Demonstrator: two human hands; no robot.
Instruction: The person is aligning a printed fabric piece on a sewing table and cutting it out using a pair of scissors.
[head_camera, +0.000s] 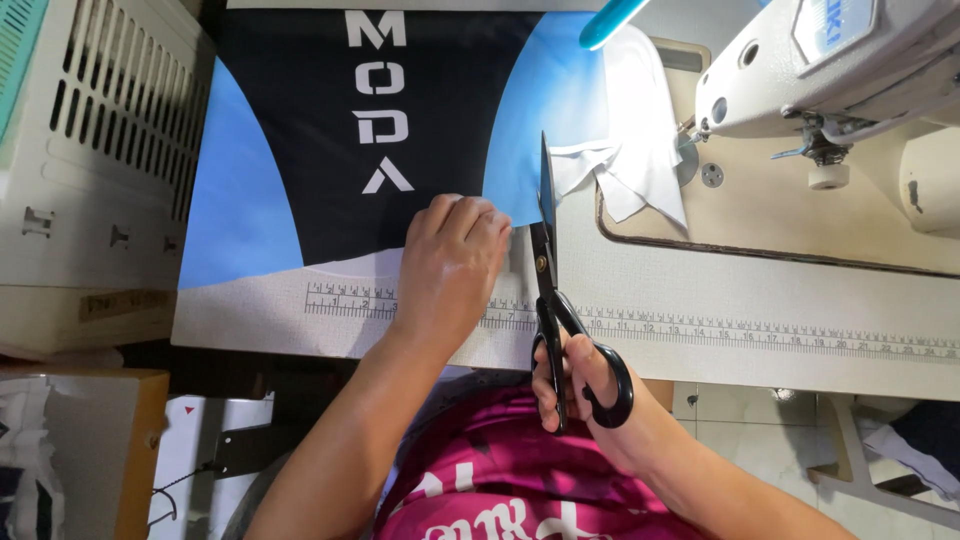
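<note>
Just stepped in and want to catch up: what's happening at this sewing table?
A person is trimming fabric. The left hand presses flat on a black and blue printed cloth panel, while the right hand holds black-handled scissors, blades along the panel's right edge. A white sewing machine stands to the right, white cloth scraps beside it.

Scissors (548, 260): dark metal, glossy handles. Fabric (370, 130): smooth cloth. Sewing machine (830, 70): glossy white.

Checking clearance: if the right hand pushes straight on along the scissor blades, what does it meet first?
The right hand holds black scissors pointing away from the body. Their tips already lie at the blue fabric edge, so that comes first; the white cloth lies just right.
</note>
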